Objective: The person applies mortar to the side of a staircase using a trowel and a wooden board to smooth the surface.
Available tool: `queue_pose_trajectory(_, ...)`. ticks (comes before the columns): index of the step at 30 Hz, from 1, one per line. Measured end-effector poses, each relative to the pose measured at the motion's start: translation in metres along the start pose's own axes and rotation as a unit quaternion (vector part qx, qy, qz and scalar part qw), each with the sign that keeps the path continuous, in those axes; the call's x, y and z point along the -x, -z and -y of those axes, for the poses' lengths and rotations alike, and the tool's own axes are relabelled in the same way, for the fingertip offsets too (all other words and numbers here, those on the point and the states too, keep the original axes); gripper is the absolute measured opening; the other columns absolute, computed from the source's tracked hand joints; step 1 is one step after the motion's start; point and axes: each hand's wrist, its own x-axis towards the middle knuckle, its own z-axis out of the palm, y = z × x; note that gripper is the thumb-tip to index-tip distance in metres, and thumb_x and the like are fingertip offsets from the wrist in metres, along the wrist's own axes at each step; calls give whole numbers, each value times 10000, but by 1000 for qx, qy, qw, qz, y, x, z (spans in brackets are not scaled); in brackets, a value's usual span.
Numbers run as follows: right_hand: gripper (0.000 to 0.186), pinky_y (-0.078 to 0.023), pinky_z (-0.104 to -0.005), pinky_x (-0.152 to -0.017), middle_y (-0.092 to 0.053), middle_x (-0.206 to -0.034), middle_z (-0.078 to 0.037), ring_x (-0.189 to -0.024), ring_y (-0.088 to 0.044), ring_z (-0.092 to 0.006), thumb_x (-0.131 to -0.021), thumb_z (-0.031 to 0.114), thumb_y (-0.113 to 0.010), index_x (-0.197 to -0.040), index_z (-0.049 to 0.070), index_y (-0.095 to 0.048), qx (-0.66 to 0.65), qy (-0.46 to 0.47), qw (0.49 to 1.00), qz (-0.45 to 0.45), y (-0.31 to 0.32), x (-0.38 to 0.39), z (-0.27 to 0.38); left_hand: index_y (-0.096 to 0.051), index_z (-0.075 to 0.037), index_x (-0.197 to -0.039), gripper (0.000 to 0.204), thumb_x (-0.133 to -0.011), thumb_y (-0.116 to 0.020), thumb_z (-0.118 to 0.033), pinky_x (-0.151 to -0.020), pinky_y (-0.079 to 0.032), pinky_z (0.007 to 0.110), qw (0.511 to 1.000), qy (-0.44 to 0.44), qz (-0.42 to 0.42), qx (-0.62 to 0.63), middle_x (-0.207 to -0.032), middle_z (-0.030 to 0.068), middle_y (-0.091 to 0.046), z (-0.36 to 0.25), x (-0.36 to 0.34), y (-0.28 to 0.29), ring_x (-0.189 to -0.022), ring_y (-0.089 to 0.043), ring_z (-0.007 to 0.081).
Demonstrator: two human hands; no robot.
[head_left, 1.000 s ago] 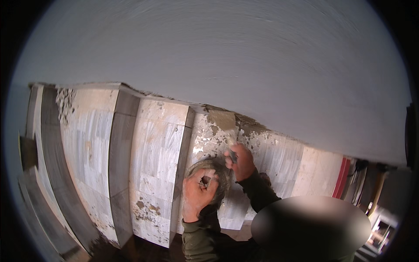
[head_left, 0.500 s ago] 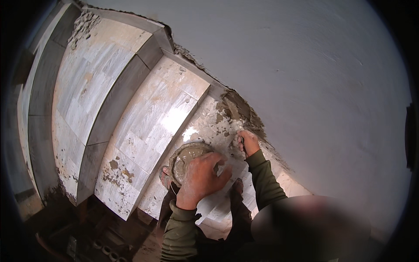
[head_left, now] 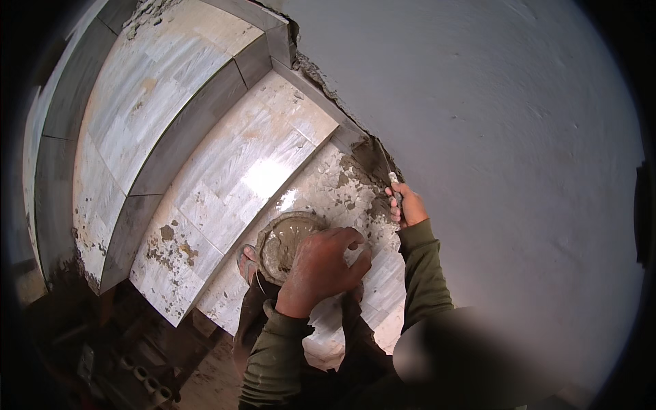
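My right hand is closed around the handle of a small trowel. Its thin blade reaches up to wet mortar along the foot of the wall. My left hand hovers beside and partly over a round bucket of wet grey mortar. Its fingers curl in toward the thumb, with a pale patch showing between them; whether that is a held thing or the floor behind, I cannot tell. The bucket stands on the tiled step between my feet, its wire handle hanging down at the near side.
Wood-look tiled stairs rise to the left, spotted with mortar crumbs. Rubble lies on a higher step. A smooth grey wall runs along the right, its lower edge ragged. Dark clutter sits below the stairs at lower left.
My right hand has moved up along the wall's foot, and the trowel now shows clearly. My left hand has shifted slightly right and its fingers have drawn closer together. The view has shifted a little.
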Motion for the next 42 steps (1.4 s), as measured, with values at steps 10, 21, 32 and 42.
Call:
queue_pose_trajectory(10,313,-302,-223,-377,-522,-593,-6,-396,-405,-87,-864,260,-556,-953,-33,-618,75,49,996,-13,94,54,-37,-635,-40,-830,180,-727,-672,-182,-593,-485,387,999,42,-10,18,-707,129,-608,-1,4,3,-650,-617,303)
queue_pose_trajectory(21,462,-475,-400,-779,-659,-816,-248,-826,-647,-337,-766,380,-603,-906,-56,-671,564,63,812,-137,143,-36,-97,-583,-13,-794,227,-760,-624,-234,-684,-464,461,999,46,-1,-19,-676,182,-587,-6,16,-8,-667,-584,376)
queue_pose_trajectory(32,265,-321,-313,-347,-527,-547,-77,-387,-450,-165,-808,225,-620,-717,-18,-562,275,4,948,-162,97,-51,-59,-623,-21,-822,205,-716,-652,-194,-657,-479,445,997,70,4,-14,-728,193,-604,0,20,-2,-707,-602,387)
queue_pose_trajectory(42,202,-265,-246,-342,-494,-559,-33,-388,-420,-99,-850,236,-585,-785,45,-576,207,57,969,-122,55,50,-3,-540,-4,-737,182,-694,-596,-171,-661,-483,465,999,41,-26,-14,-610,205,-568,1,23,12,-634,-596,393)
